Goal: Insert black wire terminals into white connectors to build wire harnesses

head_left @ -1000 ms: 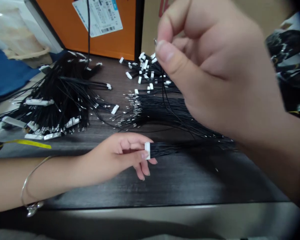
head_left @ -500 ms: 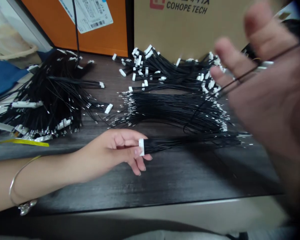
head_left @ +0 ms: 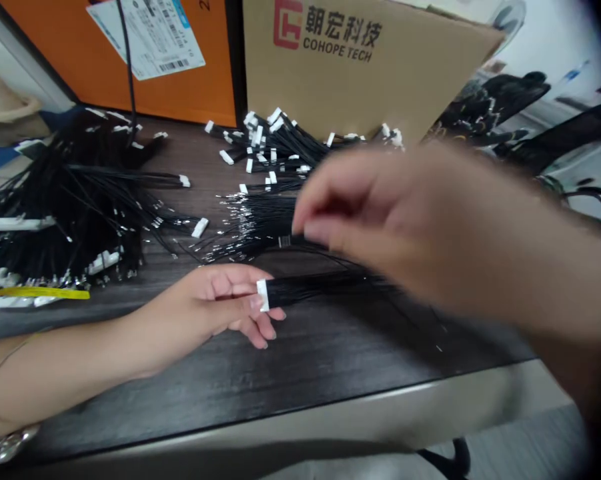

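Note:
My left hand (head_left: pixel 233 303) pinches a white connector (head_left: pixel 263 295) between thumb and fingers over the table. From the connector a bundle of black wires (head_left: pixel 315 287) runs to the right, its far part hidden under my right arm. My right hand (head_left: pixel 360 207), blurred by motion, is closed with thumb and forefinger pressed together, up and to the right of the connector. A short dark wire end with a pale metal tip (head_left: pixel 284 241) pokes out left of those fingertips. Behind it lies a row of loose black wires (head_left: pixel 250 223) with silvery terminals, partly covered by the right hand.
Finished-looking wire harnesses (head_left: pixel 260 143) with white plugs lie at the back, before a cardboard box (head_left: pixel 330 87) and an orange box (head_left: pixel 190 87). A big heap of black wires (head_left: pixel 95 193) fills the left, with a yellow strip (head_left: pixel 40 293). The table edge (head_left: pixel 330 407) runs along the front.
My right hand has swung from the upper right, fingers spread, down and left to near the connector, and its fingers have closed. My left hand keeps its grip; the whole view has shifted.

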Action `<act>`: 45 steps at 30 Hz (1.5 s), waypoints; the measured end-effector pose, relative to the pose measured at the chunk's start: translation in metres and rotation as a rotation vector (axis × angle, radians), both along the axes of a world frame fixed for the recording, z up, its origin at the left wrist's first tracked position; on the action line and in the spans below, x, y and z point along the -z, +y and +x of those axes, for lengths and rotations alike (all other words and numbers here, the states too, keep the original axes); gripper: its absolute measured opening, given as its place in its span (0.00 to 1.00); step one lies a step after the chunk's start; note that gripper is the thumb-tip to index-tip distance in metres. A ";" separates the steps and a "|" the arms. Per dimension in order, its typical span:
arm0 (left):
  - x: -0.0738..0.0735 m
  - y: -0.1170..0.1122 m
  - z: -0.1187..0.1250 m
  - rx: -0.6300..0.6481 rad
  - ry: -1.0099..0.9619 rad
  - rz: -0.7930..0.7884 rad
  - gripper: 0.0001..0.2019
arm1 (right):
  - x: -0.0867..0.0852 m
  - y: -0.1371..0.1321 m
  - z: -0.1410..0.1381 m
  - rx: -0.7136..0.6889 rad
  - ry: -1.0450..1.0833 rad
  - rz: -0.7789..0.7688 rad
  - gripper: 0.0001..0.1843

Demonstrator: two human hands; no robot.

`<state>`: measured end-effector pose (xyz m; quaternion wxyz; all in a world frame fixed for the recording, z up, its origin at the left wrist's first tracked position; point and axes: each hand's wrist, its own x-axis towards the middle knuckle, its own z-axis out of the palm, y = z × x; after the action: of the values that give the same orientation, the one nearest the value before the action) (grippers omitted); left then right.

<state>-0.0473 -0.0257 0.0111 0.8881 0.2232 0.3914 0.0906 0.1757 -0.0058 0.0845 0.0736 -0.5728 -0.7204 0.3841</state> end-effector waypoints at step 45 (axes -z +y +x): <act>-0.007 -0.008 0.000 0.244 0.111 0.368 0.08 | 0.082 0.002 -0.019 -0.162 -0.106 0.072 0.07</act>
<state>-0.0473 -0.0341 0.0182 0.8138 0.4319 0.3868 0.0401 0.1568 -0.0040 0.0024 0.0248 -0.5290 -0.7806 0.3319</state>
